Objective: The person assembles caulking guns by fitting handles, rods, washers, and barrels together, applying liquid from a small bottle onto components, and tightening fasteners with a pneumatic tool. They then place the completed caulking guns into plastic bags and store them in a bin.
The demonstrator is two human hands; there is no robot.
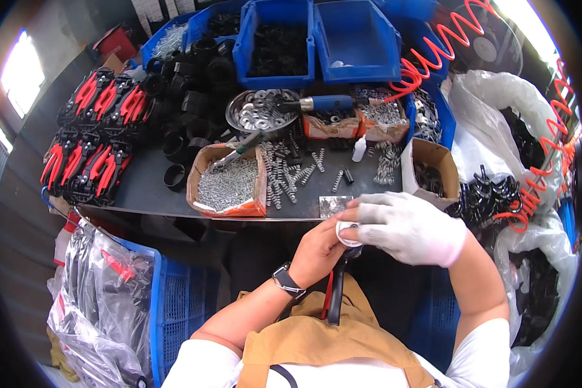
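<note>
My bare left hand point(318, 251), with a dark watch on the wrist, is closed around the head of a hand tool with black and red handles point(334, 299). The handles point down toward my apron. On top of the tool sits a white round part point(348, 235). My right hand point(407, 229), in a white glove, reaches over from the right, its thumb and fingers closed on that round part. The grip partly hides the tool's head. Just beyond my hands, a small metal block point(335, 206) lies at the bench's front edge.
Loose springs point(281, 178) lie beside a carton of small metal pieces point(226, 187). Behind are a bowl of washers point(262, 115), a blue-handled air tool point(328, 103) and blue bins point(275, 77). Red-handled tools point(87, 158) are stacked left. A red coiled hose point(530, 200) hangs right.
</note>
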